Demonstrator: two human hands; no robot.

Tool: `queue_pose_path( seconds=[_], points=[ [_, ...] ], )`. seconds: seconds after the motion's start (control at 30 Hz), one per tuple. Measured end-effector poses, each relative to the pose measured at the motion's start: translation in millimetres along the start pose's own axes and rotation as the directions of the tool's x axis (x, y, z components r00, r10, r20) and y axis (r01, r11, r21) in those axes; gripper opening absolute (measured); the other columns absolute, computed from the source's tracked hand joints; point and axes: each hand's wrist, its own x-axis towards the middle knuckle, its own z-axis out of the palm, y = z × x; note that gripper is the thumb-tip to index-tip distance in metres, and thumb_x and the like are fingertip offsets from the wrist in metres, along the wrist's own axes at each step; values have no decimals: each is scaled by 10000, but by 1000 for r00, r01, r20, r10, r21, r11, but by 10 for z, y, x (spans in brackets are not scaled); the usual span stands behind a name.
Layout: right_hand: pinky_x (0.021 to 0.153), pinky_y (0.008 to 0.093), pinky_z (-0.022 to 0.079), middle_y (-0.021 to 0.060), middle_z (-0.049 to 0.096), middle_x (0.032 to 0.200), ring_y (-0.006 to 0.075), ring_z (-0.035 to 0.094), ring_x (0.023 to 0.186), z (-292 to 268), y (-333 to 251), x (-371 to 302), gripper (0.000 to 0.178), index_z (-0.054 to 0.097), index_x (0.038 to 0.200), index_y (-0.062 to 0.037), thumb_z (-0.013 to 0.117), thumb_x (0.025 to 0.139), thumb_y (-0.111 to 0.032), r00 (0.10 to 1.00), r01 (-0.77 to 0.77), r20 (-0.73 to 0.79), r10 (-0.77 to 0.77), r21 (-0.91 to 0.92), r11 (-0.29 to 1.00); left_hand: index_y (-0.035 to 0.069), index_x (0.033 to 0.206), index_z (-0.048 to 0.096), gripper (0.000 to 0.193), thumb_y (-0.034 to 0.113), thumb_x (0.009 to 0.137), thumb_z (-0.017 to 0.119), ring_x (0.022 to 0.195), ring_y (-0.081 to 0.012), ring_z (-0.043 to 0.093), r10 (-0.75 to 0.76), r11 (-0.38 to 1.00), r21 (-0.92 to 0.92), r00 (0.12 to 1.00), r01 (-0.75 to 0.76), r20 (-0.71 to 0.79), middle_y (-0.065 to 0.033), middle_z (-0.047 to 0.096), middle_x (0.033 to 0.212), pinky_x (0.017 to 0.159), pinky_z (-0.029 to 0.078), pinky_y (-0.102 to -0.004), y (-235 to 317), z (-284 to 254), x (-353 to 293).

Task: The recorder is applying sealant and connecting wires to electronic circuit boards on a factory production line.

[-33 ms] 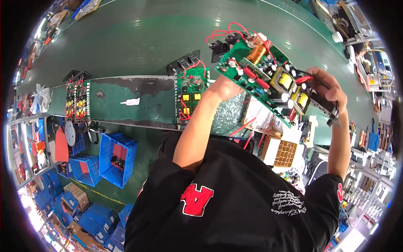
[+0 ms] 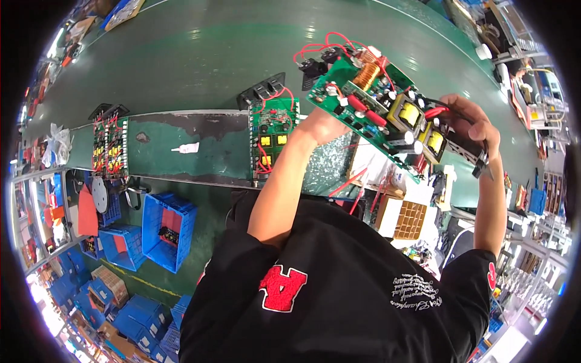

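A green circuit board (image 2: 378,109) is raised over the bench and tilted, its component side showing a copper coil, yellow transformers, red capacitors and red wires. Black sockets (image 2: 315,65) hang on wires at its upper left end. My left hand (image 2: 324,126) supports the board from below at its left side; most of its fingers are hidden beneath. At the right end, my right hand (image 2: 478,124) is closed around the board's edge, next to a black cable and a metal strip. Left of my left forearm lies another green board (image 2: 275,136) with a black socket panel (image 2: 261,91).
Two narrow boards (image 2: 110,145) lie farther left on the bench ledge (image 2: 224,136), with a small white tube (image 2: 186,147) between. A green conveyor surface (image 2: 200,60) runs behind. Blue crates (image 2: 169,233) stand below left. A divided box (image 2: 411,221) sits near my right arm.
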Motion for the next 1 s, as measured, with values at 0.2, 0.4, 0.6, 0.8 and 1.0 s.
queue_pose_path(
  seconds=[0.2,0.4,0.6,0.8,1.0],
  points=[
    [934,346,438,200,551,1162,285,557,1048,-55,-165,53,821,431,1230,99,618,559,-336,990,-125,91,111,163,979,95,1458,328,796,670,915,244,1293,-402,433,-203,925,-244,922,291,331,-154,424,1442,1027,303,-693,50,222,53],
    [964,438,465,250,525,1252,331,565,1100,-110,-249,121,830,378,1332,99,538,599,-256,984,-144,143,106,293,945,93,1513,143,1068,857,769,201,1316,-573,267,-82,915,-276,807,293,585,-236,227,1523,1001,234,-755,125,371,152],
    [880,358,492,215,556,1165,276,584,995,-8,-385,82,739,435,1238,103,510,607,-274,986,-65,164,28,223,973,123,1519,132,1107,897,730,184,1282,-634,251,-198,780,-419,819,465,539,-275,198,1519,1007,221,-744,287,424,230],
    [954,345,461,213,568,1171,281,583,1053,10,-465,23,804,447,1232,115,557,556,-307,992,10,-125,16,205,979,120,1521,147,1304,992,553,86,1333,-531,285,-289,787,-357,813,502,506,-253,214,1524,996,305,-689,296,423,290],
    [971,354,433,238,547,1213,302,561,1084,-246,-455,13,842,440,1256,130,524,559,-336,999,-9,47,1,183,983,99,1521,90,1247,970,634,179,1178,-650,382,-287,776,-263,691,574,663,-467,220,1390,902,394,-697,185,321,459]
  ],
)
